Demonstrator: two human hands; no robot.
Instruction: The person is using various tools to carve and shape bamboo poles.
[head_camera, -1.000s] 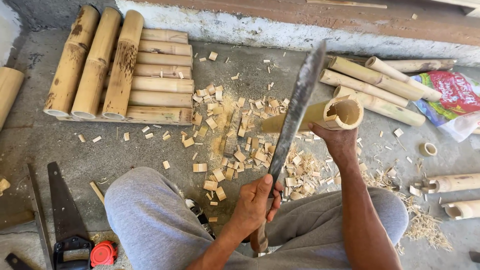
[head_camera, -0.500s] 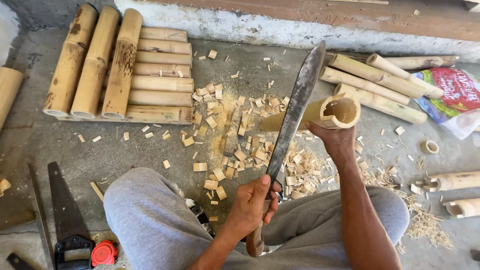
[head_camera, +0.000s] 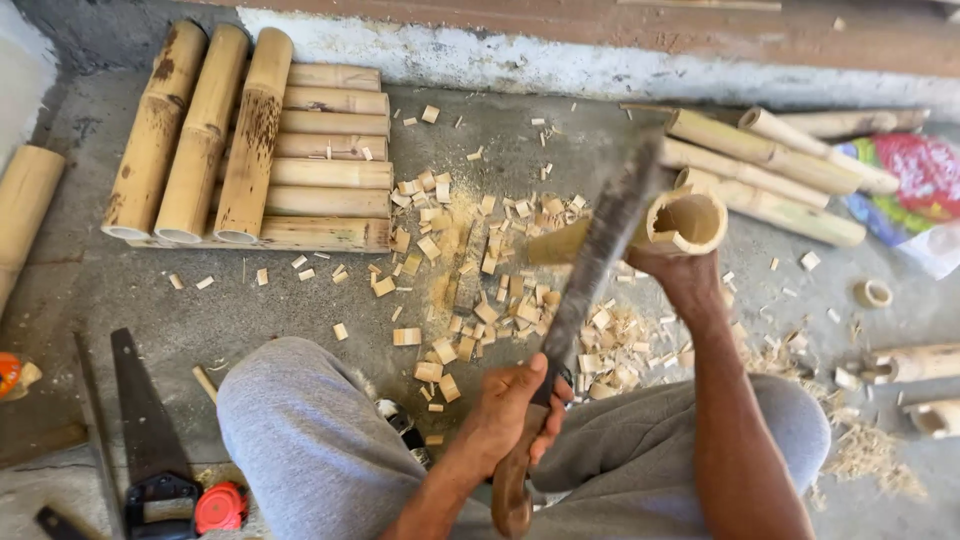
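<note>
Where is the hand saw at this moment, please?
In the head view, the hand saw lies on the concrete floor at the lower left, beside the person's grey-trousered knee, below the stacked bamboo.

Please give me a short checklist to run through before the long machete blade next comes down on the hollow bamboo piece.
1. Left hand closed round the long dark machete handle: ok.
2. Right hand gripping the hollow tan bamboo piece: ok.
3. Right-hand fingers away from the blade: not ok, the blade is close beside them.
4. Grey-trousered knees away from the blade: cannot tell.
5. Blade edge condition: cannot tell, blurred.
</note>
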